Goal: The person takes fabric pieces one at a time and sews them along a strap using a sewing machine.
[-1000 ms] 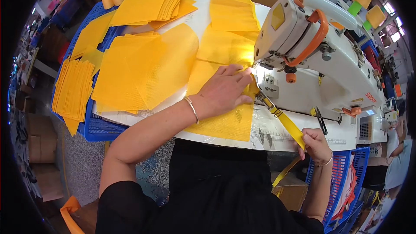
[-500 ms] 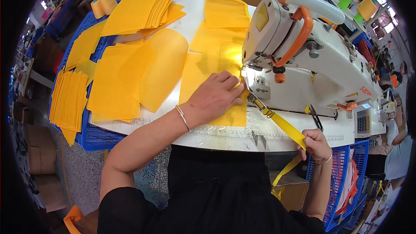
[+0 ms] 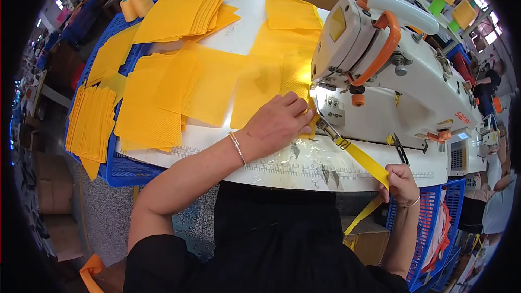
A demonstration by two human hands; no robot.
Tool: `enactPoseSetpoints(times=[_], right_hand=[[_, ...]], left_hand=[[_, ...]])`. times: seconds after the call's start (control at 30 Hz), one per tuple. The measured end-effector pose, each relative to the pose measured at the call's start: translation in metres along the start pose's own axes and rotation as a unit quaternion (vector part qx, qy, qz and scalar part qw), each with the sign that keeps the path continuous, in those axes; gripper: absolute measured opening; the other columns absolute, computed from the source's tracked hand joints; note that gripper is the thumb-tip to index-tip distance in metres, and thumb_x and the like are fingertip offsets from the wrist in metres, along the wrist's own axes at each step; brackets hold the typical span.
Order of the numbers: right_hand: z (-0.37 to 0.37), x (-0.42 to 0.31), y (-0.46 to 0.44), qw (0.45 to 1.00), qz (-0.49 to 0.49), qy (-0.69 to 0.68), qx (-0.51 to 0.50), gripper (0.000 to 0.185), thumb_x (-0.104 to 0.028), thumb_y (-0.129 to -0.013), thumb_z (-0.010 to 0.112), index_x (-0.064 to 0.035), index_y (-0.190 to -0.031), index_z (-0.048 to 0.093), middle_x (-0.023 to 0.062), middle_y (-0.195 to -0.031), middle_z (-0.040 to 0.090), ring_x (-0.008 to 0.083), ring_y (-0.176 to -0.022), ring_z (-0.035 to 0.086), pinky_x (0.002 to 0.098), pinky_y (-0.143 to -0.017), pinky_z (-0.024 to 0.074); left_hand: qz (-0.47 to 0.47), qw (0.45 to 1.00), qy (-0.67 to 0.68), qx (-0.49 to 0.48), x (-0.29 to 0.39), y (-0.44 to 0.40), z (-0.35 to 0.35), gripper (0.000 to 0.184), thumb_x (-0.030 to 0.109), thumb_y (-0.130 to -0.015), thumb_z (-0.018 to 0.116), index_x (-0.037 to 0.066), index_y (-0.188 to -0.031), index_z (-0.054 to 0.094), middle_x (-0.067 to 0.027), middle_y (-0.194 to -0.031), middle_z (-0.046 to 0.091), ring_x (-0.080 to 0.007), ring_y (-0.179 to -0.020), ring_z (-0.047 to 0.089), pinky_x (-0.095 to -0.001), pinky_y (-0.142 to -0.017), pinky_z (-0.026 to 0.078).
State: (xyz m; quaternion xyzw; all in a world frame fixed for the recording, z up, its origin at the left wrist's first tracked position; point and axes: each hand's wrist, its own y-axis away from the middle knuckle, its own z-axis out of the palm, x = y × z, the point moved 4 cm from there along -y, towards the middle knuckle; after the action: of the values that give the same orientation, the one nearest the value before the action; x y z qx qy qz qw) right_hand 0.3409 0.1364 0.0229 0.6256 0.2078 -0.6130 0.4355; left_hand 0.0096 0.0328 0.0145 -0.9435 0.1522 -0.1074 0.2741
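My left hand (image 3: 279, 122) rests on the yellow mesh fabric (image 3: 260, 78), fingers bent at its right edge beside the lit needle area of the sewing machine (image 3: 347, 49). What its fingertips hold, if anything, is hidden. My right hand (image 3: 400, 183) is closed round a yellow strap (image 3: 366, 161), which runs up into a metal guide (image 3: 330, 129) at the machine and hangs down below my hand. To the left lie loose yellow mesh pieces (image 3: 149, 100), with another stack (image 3: 176, 13) behind them.
Black snips (image 3: 400, 149) lie right of the strap. A blue basket (image 3: 133, 171) with narrow yellow pieces (image 3: 89, 125) stands left. Another blue basket (image 3: 426, 228) and a cardboard box (image 3: 366, 244) are below the table's right side. Thread cones (image 3: 135, 5) stand at the back left.
The fabric under my left hand has moved away from me along the machine, baring the table's front part. A mesh piece on the left has shifted and flattened. My right hand still holds the strap.
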Motion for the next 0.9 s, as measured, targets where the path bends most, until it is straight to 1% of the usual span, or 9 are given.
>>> enactPoseSetpoints(times=[0.03, 0.23, 0.37, 0.4, 0.53, 0.57, 0.7, 0.9], right_hand=[[0.000, 0.000, 0.000, 1.000, -0.001, -0.002, 0.001, 0.034, -0.024, -0.097, 0.063, 0.0038, -0.078, 0.063, 0.0129, -0.057, 0.063, 0.0174, -0.033, 0.051, 0.0269, -0.037, 0.0464], [0.000, 0.000, 0.001, 1.000, -0.001, -0.005, -0.001, 0.034, -0.024, -0.097, 0.063, 0.0036, -0.078, 0.063, 0.0129, -0.057, 0.063, 0.0178, -0.033, 0.051, 0.0273, -0.037, 0.0467], [0.001, -0.001, 0.002, 0.999, 0.002, -0.032, -0.018, 0.028, -0.019, -0.097, 0.063, 0.0038, -0.082, 0.064, 0.0136, -0.066, 0.067, 0.0155, -0.038, 0.054, 0.0235, -0.041, 0.0475], [0.000, -0.002, 0.002, 0.999, 0.003, -0.030, -0.019, 0.028, -0.019, -0.097, 0.063, 0.0038, -0.082, 0.064, 0.0136, -0.066, 0.067, 0.0155, -0.038, 0.054, 0.0235, -0.041, 0.0475], [0.002, -0.001, 0.002, 0.999, -0.005, -0.036, -0.024, 0.027, -0.018, -0.097, 0.062, 0.0039, -0.081, 0.064, 0.0130, -0.063, 0.066, 0.0157, -0.038, 0.054, 0.0234, -0.041, 0.0469], [0.002, -0.002, 0.002, 0.999, -0.004, -0.035, -0.025, 0.027, -0.018, -0.097, 0.062, 0.0039, -0.081, 0.064, 0.0130, -0.063, 0.066, 0.0157, -0.038, 0.054, 0.0234, -0.041, 0.0469], [0.003, -0.004, 0.001, 0.999, 0.000, -0.026, -0.023, 0.027, -0.018, -0.097, 0.062, 0.0040, -0.082, 0.064, 0.0128, -0.062, 0.065, 0.0158, -0.037, 0.053, 0.0237, -0.040, 0.0463], [0.004, -0.005, -0.001, 1.000, 0.001, -0.021, -0.013, 0.027, -0.018, -0.097, 0.062, 0.0040, -0.083, 0.064, 0.0129, -0.063, 0.065, 0.0156, -0.037, 0.053, 0.0236, -0.040, 0.0458]], left_hand=[[0.009, 1.000, 0.012, 0.012, 0.000, 0.000, 0.001, 0.025, 0.028, -0.091, 0.065, 0.008, -0.106, 0.060, -0.0036, -0.101, 0.056, -0.0202, -0.095, 0.050, -0.0320, -0.083, 0.043], [0.010, 1.000, -0.012, 0.021, 0.000, -0.001, -0.006, 0.023, 0.028, -0.091, 0.065, 0.008, -0.102, 0.060, -0.0036, -0.101, 0.057, -0.0198, -0.093, 0.051, -0.0311, -0.081, 0.042], [-0.021, 0.998, -0.024, -0.046, -0.001, -0.001, -0.006, 0.028, 0.021, -0.088, 0.070, 0.008, -0.112, 0.064, -0.0008, -0.113, 0.060, -0.0189, -0.100, 0.054, -0.0308, -0.083, 0.043], [-0.023, 0.998, -0.024, -0.045, -0.001, -0.001, -0.006, 0.028, 0.021, -0.088, 0.070, 0.008, -0.112, 0.064, -0.0008, -0.113, 0.060, -0.0189, -0.100, 0.054, -0.0308, -0.083, 0.043], [0.010, 0.999, -0.045, 0.004, -0.001, -0.001, -0.003, 0.025, 0.028, -0.091, 0.065, 0.008, -0.106, 0.060, -0.0038, -0.106, 0.058, -0.0195, -0.097, 0.051, -0.0314, -0.083, 0.041], [0.009, 0.999, -0.045, 0.004, -0.002, 0.000, -0.002, 0.025, 0.028, -0.091, 0.065, 0.008, -0.106, 0.060, -0.0038, -0.106, 0.058, -0.0195, -0.097, 0.051, -0.0314, -0.083, 0.041], [-0.016, 0.999, -0.034, -0.018, -0.006, 0.001, 0.004, 0.033, 0.024, -0.089, 0.069, 0.009, -0.118, 0.060, -0.0019, -0.120, 0.059, -0.0195, -0.104, 0.053, -0.0310, -0.086, 0.042], [-0.018, 0.999, -0.037, -0.001, -0.008, 0.000, 0.003, 0.034, 0.026, -0.090, 0.067, 0.009, -0.119, 0.059, -0.0027, -0.124, 0.059, -0.0197, -0.108, 0.053, -0.0312, -0.090, 0.041]])
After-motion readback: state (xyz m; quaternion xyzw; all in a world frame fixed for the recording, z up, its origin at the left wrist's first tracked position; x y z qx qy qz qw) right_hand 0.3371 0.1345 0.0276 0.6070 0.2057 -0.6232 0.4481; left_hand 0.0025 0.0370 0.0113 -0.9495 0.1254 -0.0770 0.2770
